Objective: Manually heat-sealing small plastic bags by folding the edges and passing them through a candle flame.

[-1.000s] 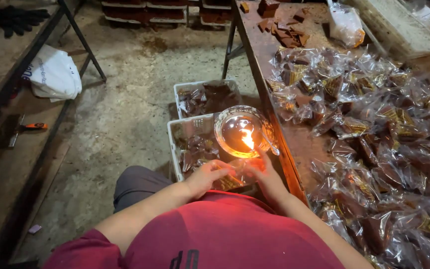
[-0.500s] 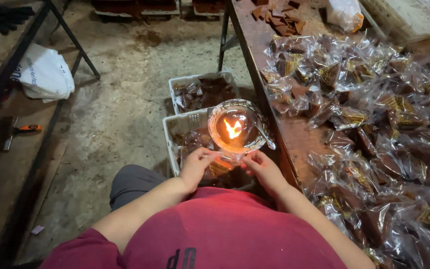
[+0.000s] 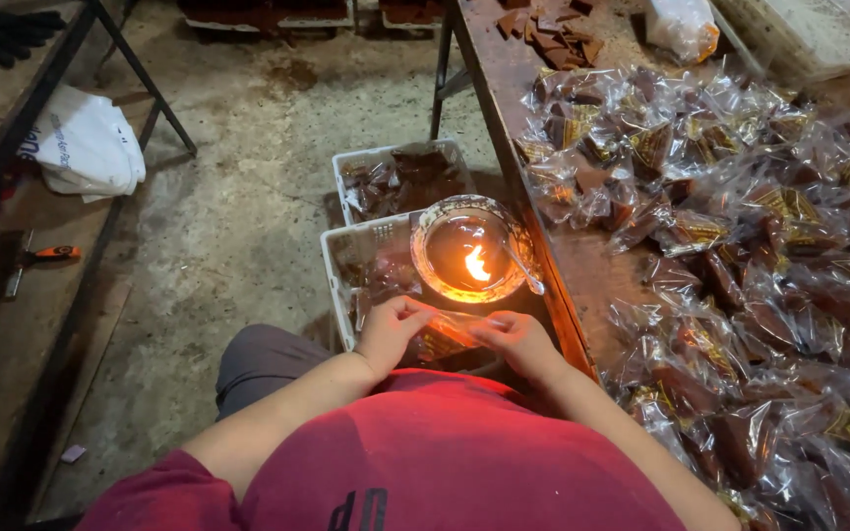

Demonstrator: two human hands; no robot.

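While seated, the person's left hand [image 3: 393, 332] and right hand [image 3: 516, 339] pinch a clear packet [image 3: 447, 334] between closed fingers, just below a glass bowl [image 3: 469, 249] holding a flame [image 3: 477, 264]; sealing looks underway, demanding steady edges. Crates [image 3: 346, 258] sit beyond.

A rough, stained concrete floor [image 3: 238, 197] fills the middle of the view, dim except for a warm orange glow near its lower centre. On the right runs a long wooden counter [image 3: 514, 88] on dark metal legs [image 3: 442, 69], its top brown and worn; on the left stands a low metal-framed shelf [image 3: 12, 324] with angled black struts, carrying a white plastic bag [image 3: 86, 147], dark gloves [image 3: 2, 34] and an orange-handled tool [image 3: 41, 258]. More crates [image 3: 268, 15] line the far edge.
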